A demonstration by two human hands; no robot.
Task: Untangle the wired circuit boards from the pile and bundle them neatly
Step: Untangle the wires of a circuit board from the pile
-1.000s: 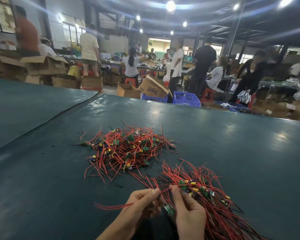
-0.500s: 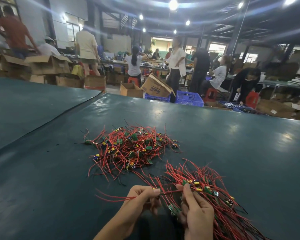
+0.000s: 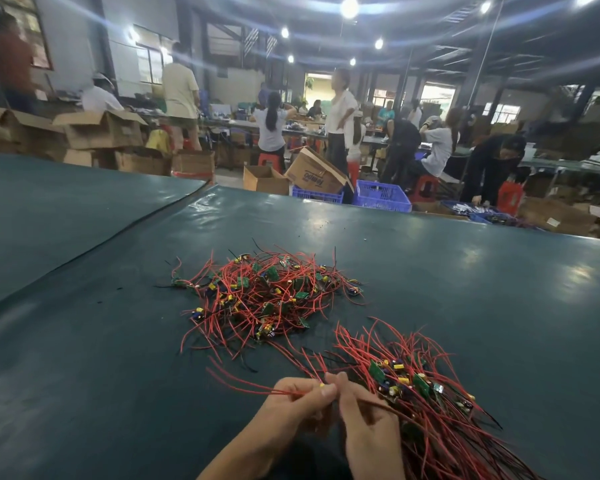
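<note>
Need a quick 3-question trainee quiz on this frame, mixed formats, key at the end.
1. True or false: the tangled pile lies farther from the person than the gathered bundle.
2. What does the left hand pinch? A. red wires B. a blue crate C. a cardboard flap
3. Short answer: on which side of the right hand does the gathered bundle lie, the person's left or right?
Key: 1 true; 2 A; 3 right.
</note>
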